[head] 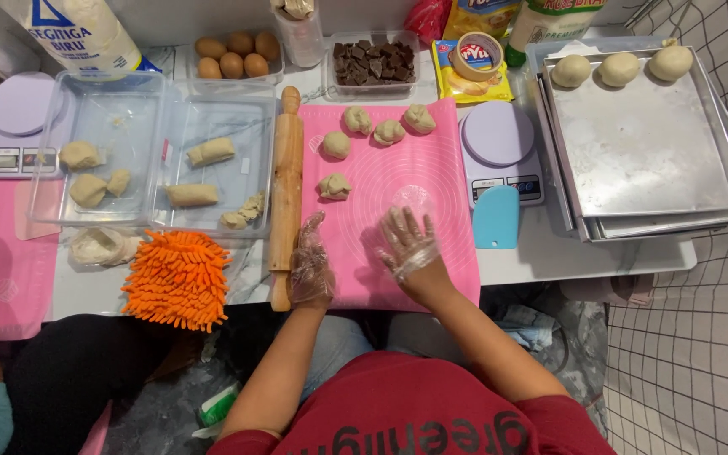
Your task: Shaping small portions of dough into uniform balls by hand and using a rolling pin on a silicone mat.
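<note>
Both my hands wear clear plastic gloves and rest over a pink silicone mat [448, 253]. My left hand [311, 265] lies at the mat's left edge, next to a wooden rolling pin [286, 185], holding nothing. My right hand [408, 244] is spread flat on the mat, fingers apart, pressing a thin, flattened piece of dough [413, 200] at its fingertips. Several small dough lumps [336, 145] sit further up the mat, with one [334, 186] nearest my left hand.
Metal baking trays [650, 152] with three dough balls [618, 67] stand at right. A lilac kitchen scale [500, 152] and blue scraper [496, 217] lie beside the mat. Clear tubs [212, 126] with dough pieces, an orange mitt [177, 278], eggs [233, 52] and chocolate chunks [372, 61] surround them.
</note>
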